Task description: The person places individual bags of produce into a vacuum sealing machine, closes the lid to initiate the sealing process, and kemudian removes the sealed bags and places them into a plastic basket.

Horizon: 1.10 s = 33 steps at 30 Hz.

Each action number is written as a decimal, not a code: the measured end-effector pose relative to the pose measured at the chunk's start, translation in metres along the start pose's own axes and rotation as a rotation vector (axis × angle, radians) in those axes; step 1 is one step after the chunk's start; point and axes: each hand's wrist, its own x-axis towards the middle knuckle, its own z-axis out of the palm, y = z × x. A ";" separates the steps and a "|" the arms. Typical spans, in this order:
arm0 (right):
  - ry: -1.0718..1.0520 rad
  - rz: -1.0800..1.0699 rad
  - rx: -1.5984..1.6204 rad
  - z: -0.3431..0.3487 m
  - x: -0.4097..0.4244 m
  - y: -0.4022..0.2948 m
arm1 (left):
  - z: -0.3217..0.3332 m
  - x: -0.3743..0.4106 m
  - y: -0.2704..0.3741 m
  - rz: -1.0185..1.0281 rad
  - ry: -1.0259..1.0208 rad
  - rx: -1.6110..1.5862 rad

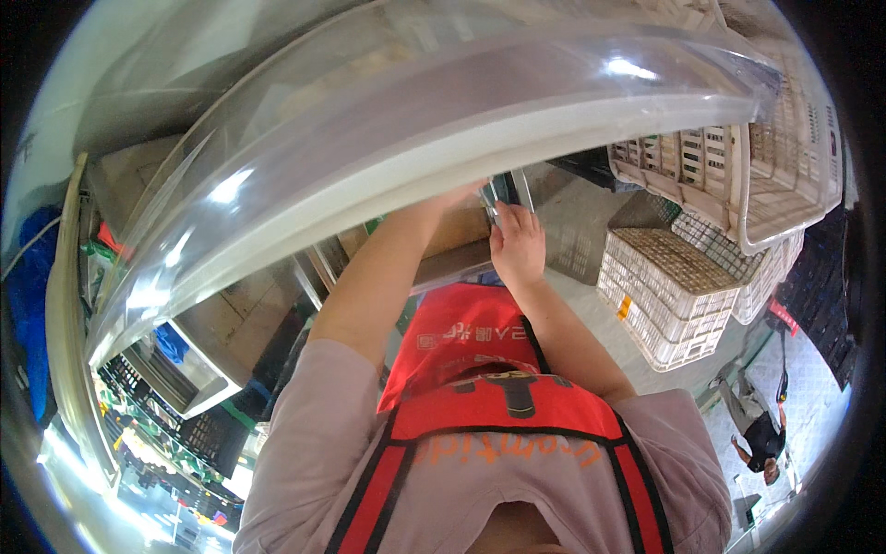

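Observation:
My left hand (472, 188) reaches forward and is mostly hidden behind the white lower edge of a large clear plastic cover (443, 83) across the upper view. My right hand (519, 239) lies just right of it, its fingers at a narrow metal-edged dark frame (511, 187). Whether the fingers grip the frame is unclear. Below the hands is a brown board-like surface (460, 228). A red apron (460, 318) with printing hangs in front of my body.
White plastic crates (668, 298) are stacked at right, with a larger one (740, 215) above. A person (761, 436) is far off at lower right. At left are a white-rimmed tray (225, 395), a black crate (214, 443) and blue material (28, 311).

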 end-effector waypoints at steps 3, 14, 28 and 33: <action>0.004 -0.067 -0.045 -0.004 0.005 0.001 | 0.003 -0.005 -0.010 -0.019 0.037 -0.028; 0.144 -0.042 0.030 -0.024 0.073 0.014 | -0.007 -0.039 -0.094 -0.578 0.210 -0.459; 0.173 -0.110 0.014 -0.007 0.112 0.020 | 0.056 -0.058 -0.103 -0.752 0.313 -0.971; -0.014 0.002 -0.021 -0.025 0.041 0.035 | 0.047 -0.060 -0.103 -0.769 0.213 -0.891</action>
